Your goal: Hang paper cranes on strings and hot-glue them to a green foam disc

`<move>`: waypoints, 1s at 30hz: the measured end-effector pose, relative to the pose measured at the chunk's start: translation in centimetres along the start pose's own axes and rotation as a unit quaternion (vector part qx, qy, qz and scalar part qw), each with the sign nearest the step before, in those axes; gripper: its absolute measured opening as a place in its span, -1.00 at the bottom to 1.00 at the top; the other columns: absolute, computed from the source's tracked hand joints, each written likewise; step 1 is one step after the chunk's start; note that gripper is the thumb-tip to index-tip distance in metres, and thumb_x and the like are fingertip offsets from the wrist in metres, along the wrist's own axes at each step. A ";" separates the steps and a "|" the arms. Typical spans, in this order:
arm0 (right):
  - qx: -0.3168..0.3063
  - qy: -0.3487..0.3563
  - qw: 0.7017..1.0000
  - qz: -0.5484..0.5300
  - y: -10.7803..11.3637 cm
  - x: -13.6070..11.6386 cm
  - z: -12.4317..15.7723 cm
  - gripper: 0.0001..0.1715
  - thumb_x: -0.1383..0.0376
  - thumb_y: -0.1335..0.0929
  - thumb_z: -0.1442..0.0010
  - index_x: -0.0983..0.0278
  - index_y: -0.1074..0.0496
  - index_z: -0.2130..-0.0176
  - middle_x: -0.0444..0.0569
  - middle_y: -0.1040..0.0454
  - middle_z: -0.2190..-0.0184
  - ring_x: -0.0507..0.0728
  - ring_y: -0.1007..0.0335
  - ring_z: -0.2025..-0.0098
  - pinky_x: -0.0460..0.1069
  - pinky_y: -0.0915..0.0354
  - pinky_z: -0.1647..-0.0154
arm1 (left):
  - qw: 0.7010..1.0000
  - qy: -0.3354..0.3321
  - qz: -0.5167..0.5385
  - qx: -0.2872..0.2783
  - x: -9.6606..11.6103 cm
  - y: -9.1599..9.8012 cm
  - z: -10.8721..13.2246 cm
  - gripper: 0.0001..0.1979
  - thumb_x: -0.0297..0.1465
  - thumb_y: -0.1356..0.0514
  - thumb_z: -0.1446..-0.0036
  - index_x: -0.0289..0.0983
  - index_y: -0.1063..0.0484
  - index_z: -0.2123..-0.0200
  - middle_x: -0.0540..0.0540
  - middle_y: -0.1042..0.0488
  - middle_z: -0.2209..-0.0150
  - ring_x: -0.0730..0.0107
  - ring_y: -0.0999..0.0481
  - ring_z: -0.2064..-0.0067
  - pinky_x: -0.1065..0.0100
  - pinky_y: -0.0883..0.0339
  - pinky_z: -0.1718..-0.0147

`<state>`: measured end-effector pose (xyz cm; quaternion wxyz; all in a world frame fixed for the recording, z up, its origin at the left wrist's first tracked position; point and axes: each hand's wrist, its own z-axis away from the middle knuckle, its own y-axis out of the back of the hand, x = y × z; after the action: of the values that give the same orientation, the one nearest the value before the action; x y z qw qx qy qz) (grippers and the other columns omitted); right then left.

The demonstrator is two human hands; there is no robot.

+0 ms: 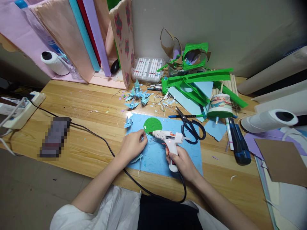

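Note:
My right hand (181,159) grips a white hot glue gun (171,143) by its handle, with a small light glowing on the body. The nozzle points left, over the near edge of a green paper disc (153,124) on a blue sheet (153,163). Close to the nozzle tip, the fingers of my left hand (134,143) are pinched together. Whatever they hold is too small to make out. A folded light-blue paper piece (137,158) lies partly hidden below that hand. One blue paper crane (129,122) rests at the sheet's far-left corner.
Black scissors (192,126) lie across the sheet's right edge. Several blue paper cranes (137,97) and scraps sit behind. Further right are a utility knife (240,143) and a paper-wrapped drum (220,105). The glue gun's black cord (107,145) crosses the table from a power strip (24,110).

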<state>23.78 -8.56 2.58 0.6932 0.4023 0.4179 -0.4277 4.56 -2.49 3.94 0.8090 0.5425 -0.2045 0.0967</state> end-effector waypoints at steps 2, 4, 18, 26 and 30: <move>-0.001 -0.002 1.000 0.007 0.1 -0.1 0.1 -0.67 0.10 -0.16 -0.14 0.27 -0.22 0.50 -0.12 -0.29 0.63 0.03 -0.17 0.57 -0.08 -0.12 0.52 | 1.000 0.004 -0.002 -0.004 0.0 0.0 0.0 -0.76 -0.32 0.03 -0.16 -0.22 -0.41 0.33 -0.02 -0.47 0.46 0.40 -0.40 0.44 0.41 0.05 0.52; 0.000 -0.007 1.000 0.014 0.2 -0.4 0.2 -0.67 0.11 -0.15 -0.13 0.27 -0.23 0.50 -0.12 -0.29 0.62 0.03 -0.17 0.56 -0.07 -0.13 0.52 | 1.000 0.010 -0.007 -0.007 0.0 0.0 0.0 -0.76 -0.31 0.03 -0.16 -0.23 -0.42 0.33 -0.03 -0.48 0.45 0.38 -0.41 0.43 0.41 0.05 0.52; 0.042 -0.022 0.996 -0.081 0.4 -2.3 2.3 -0.59 0.05 -0.18 -0.16 0.33 -0.31 0.21 -0.13 -0.26 0.55 0.02 -0.13 0.54 -0.07 -0.11 0.52 | 0.996 -0.007 0.063 0.060 -0.5 1.0 1.1 -0.76 -0.21 0.02 -0.20 -0.20 -0.35 0.29 0.02 -0.48 0.40 0.38 -0.44 0.35 0.41 -0.10 0.43; -0.046 0.034 0.961 -0.270 -1.8 -7.3 0.2 -0.54 0.03 -0.19 -0.15 0.30 -0.29 0.12 -0.09 -0.31 0.51 -0.01 -0.11 0.59 -0.11 -0.10 0.65 | 0.961 0.035 0.187 0.203 -3.5 4.5 5.5 -0.66 -0.19 0.07 -0.23 -0.24 -0.41 0.33 -0.03 -0.46 0.40 0.41 -0.42 0.36 0.42 -0.20 0.38; -0.123 0.085 0.952 -0.267 -5.5 -12.2 -3.3 -0.52 -0.01 -0.26 -0.10 0.30 -0.34 0.16 -0.03 -0.37 0.40 0.01 -0.23 0.51 -0.13 -0.19 0.65 | 0.924 0.044 0.233 0.299 -5.7 6.8 8.5 -0.67 -0.20 0.02 -0.21 -0.26 -0.43 0.36 -0.05 -0.47 0.41 0.39 -0.43 0.31 0.43 -0.23 0.32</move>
<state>14.41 -4.09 11.61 0.5600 0.2228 0.6168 -0.5064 -5.02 -7.25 9.94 0.5715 0.6916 -0.2514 0.3632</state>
